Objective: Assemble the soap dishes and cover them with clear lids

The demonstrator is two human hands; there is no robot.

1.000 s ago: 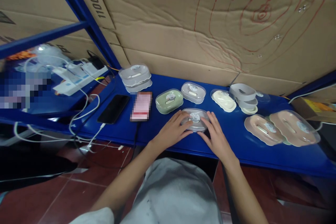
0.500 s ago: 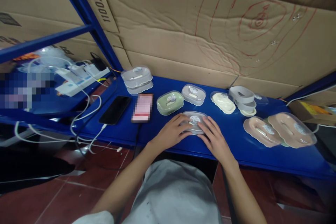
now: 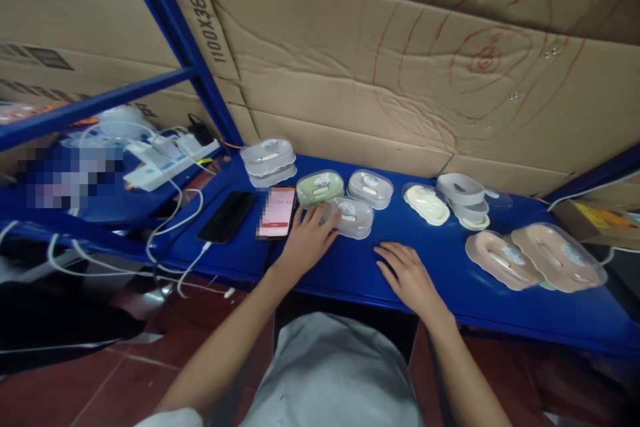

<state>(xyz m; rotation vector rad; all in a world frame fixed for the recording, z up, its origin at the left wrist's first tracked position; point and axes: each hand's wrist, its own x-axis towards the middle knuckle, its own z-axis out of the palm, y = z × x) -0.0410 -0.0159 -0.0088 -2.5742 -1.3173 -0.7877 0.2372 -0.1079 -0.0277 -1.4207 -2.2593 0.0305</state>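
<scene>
A grey oval soap box (image 3: 356,221) with a clear lid and a round sticker lies on the blue table. My left hand (image 3: 311,235) grips its left end, the fingers covering that part. Just behind it are a green soap box (image 3: 317,187) and another grey soap box (image 3: 371,188). My right hand (image 3: 407,273) hovers over or rests on the table to the right, fingers apart, with nothing in it.
Two phones, one lit (image 3: 278,213) and one dark (image 3: 227,216), lie left of my hands. Stacked grey boxes (image 3: 269,160) stand at the back left. On the right are a cream tray (image 3: 426,205), grey trays (image 3: 461,188) and pink boxes (image 3: 557,257). Cardboard (image 3: 320,60) walls the back.
The grey soap box has shifted left and back, next to the green one, with my left hand on it. My right hand has let go and sits apart from it. The view has tilted slightly.
</scene>
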